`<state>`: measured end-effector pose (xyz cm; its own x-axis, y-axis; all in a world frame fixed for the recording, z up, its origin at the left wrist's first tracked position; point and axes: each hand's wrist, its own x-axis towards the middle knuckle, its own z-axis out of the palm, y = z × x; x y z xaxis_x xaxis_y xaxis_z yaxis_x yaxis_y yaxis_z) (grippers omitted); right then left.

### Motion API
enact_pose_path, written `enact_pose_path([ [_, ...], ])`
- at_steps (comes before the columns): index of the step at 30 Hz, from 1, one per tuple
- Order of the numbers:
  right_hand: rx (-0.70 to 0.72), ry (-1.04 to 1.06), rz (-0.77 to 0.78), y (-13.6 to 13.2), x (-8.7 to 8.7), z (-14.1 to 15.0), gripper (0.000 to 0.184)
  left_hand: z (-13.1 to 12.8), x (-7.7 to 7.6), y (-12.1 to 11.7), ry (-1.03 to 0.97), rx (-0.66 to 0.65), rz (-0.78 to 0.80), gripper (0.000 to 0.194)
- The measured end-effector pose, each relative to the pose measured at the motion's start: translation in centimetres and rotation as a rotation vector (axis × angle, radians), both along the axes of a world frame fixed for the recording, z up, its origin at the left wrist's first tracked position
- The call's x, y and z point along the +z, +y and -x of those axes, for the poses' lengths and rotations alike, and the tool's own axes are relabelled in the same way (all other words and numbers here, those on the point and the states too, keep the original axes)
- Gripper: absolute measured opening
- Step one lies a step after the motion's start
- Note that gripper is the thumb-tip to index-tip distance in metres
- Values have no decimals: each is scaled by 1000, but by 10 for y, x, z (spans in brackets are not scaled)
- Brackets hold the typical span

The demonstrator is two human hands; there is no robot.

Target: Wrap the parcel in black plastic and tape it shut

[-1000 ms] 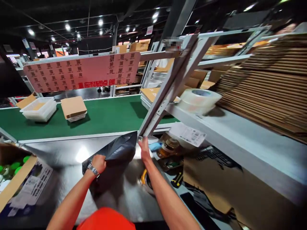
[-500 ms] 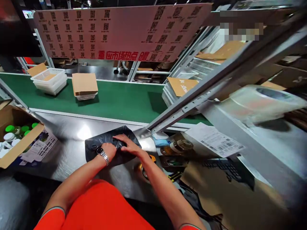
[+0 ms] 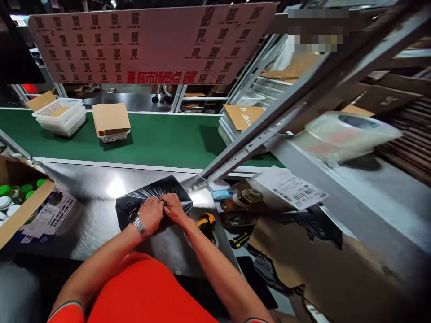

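I see the black poly mailer bag (image 3: pixel 158 190) lying flat on the steel desk (image 3: pixel 97 215), just short of the green conveyor belt (image 3: pixel 161 143). My left hand (image 3: pixel 151 214) presses down on its near edge, fingers curled onto the plastic; my right hand (image 3: pixel 173 207) lies beside it, touching, fingers pinching the same edge. A yellow-and-black tape dispenser (image 3: pixel 206 220) sits just right of the bag. An open carton of green-capped bottles (image 3: pixel 16 197) stands at the desk's left end.

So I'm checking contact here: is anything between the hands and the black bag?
Nothing visible. The left hand and right hand both rest directly on the black bag on the steel table.
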<state>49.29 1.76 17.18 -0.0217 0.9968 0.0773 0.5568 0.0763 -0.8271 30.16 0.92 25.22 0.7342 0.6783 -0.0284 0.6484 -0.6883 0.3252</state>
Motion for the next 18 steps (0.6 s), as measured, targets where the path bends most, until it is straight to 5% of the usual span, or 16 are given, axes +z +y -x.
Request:
enact_pose_path([
  [3,-112,48,0,-5,5,7,20,53,1,-18,-303,49,-178,79],
  [5,-204,74,15,-10,8,14,19,97,-14,-19,-484,267,-254,111],
  [8,-363,88,49,-18,12,28,26,141,-50,2,-479,484,-84,162],
  [10,-454,74,70,-27,14,39,36,141,-71,21,-423,411,55,180],
  [14,-578,-61,129,-53,22,61,34,94,-86,40,-259,120,120,171],
  [18,-588,-395,258,-75,32,81,24,64,-79,41,-59,-136,65,119],
])
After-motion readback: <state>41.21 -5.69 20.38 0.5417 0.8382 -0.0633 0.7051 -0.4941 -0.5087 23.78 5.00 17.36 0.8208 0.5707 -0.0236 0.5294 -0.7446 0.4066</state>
